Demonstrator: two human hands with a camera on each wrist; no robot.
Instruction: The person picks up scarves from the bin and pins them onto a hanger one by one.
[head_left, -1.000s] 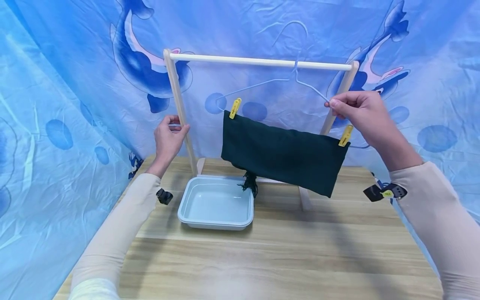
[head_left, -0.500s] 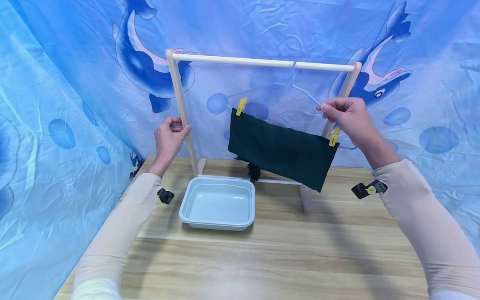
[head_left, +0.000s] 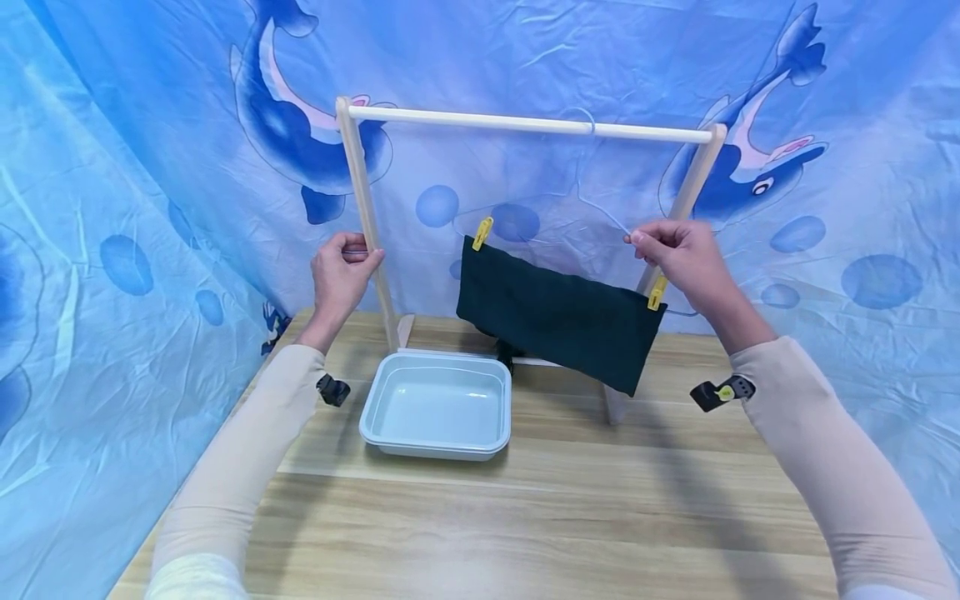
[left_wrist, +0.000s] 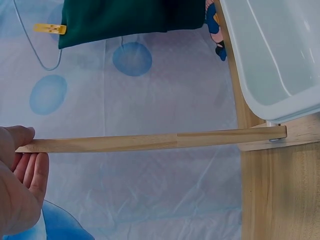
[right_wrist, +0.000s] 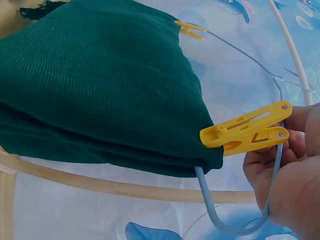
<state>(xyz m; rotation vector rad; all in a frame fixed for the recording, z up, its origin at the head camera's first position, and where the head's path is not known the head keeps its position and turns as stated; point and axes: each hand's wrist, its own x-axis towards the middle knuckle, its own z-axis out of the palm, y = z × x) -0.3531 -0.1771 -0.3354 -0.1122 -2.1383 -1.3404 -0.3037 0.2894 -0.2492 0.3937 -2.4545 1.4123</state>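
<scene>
My left hand (head_left: 341,271) holds the left post (head_left: 362,179) of a wooden rack, thumb on one side and fingers on the other. With thumb and fingers, my right hand (head_left: 686,257) pinches the right shoulder of a pale blue wire hanger (right_wrist: 206,195). The hanger's hook overlaps the rack's white top rail (head_left: 465,122) in the head view. From the hanger hangs a folded dark green ribbed scarf (head_left: 555,312), sloping down to the right. One yellow clothespin (head_left: 483,233) clips its left corner, another yellow clothespin (right_wrist: 220,135) its right. Dark fringe shows below the scarf.
A pale blue plastic basin (head_left: 435,446) stands on the wood-grain table (head_left: 465,533), in front of the rack's left side. Blue dolphin-print curtains (head_left: 97,333) enclose the table at the back and sides.
My right hand has moved left and down with the hanger, bringing its hook from well above the rail down to rail height. The scarf shifted along with it. My left hand stays on the post.
</scene>
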